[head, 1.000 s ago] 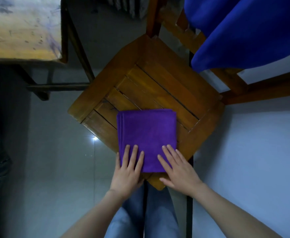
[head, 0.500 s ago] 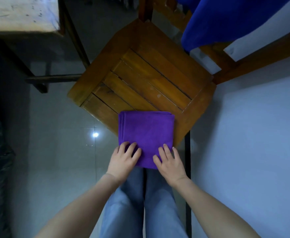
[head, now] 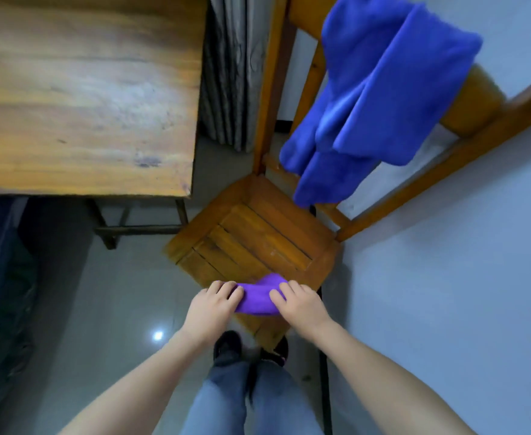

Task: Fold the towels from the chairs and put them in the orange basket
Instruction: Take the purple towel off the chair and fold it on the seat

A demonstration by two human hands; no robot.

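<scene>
A folded purple towel [head: 257,295] is bunched between my two hands, just above the near corner of a wooden chair seat [head: 257,243]. My left hand [head: 215,306] grips its left end, and my right hand [head: 298,304] grips its right end. Most of the towel is hidden under my fingers. A blue towel [head: 367,102] hangs unfolded over the chair's backrest at the upper right. The orange basket is not in view.
A wooden table [head: 78,89] fills the upper left, with a grey curtain [head: 229,70] beside it. A pale wall [head: 462,277] runs along the right. Dark objects sit on the tiled floor at the far left. My legs and shoes are below the chair.
The purple towel lay flat on the seat under my palms; now both hands have closed on it and lifted it toward me. The camera has risen and shows more of the table and the blue towel.
</scene>
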